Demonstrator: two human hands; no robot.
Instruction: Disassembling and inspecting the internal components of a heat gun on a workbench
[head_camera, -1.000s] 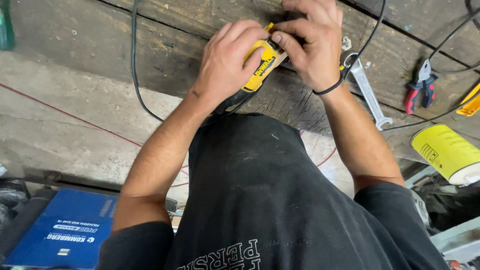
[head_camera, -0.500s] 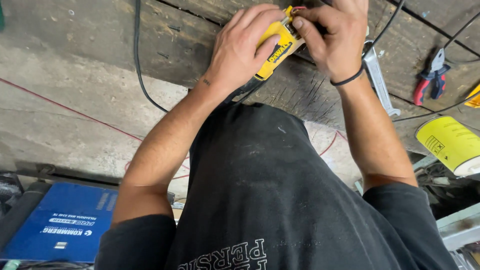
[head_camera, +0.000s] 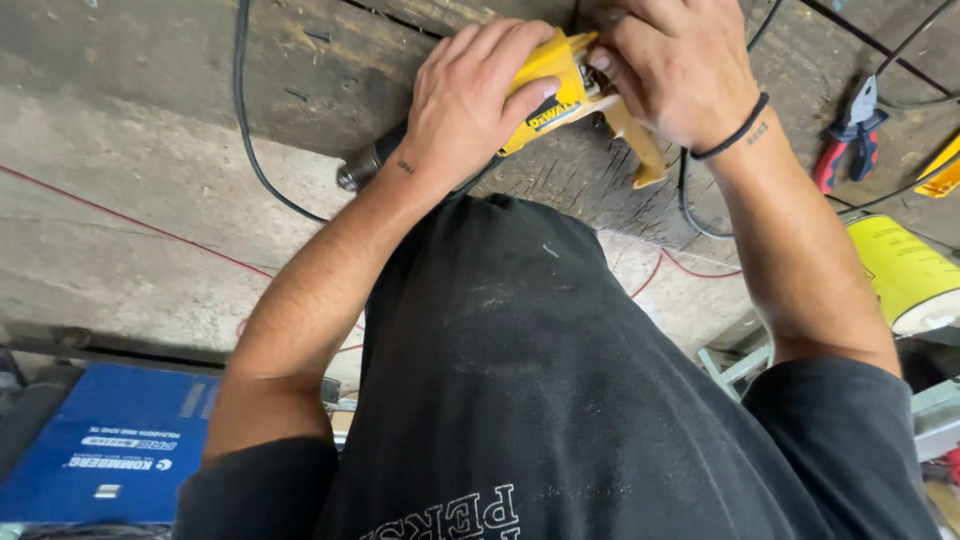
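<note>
drill (head_camera: 560, 85): yellow body, dark chuck, lying tilted on its side
place: under left hand (head_camera: 470, 100), right hand (head_camera: 680, 65) at its rear

Rough, worn wooden workbench (head_camera: 150, 120), grey-brown, planks scored with dark gaps and scratches. Black cable (head_camera: 250, 150) looping across the top; thin red wire (head_camera: 120, 215) trailing over the front edge. Red-handled pliers (head_camera: 850, 135) lying on the boards at far right. Yellow cylindrical can (head_camera: 905, 270) on its side near the right edge. Below the bench, at lower left, flat blue case (head_camera: 110, 455) with white print. Pale metal frame (head_camera: 740, 365) under the bench at right. Even, soft light, no hard shadows.
</note>
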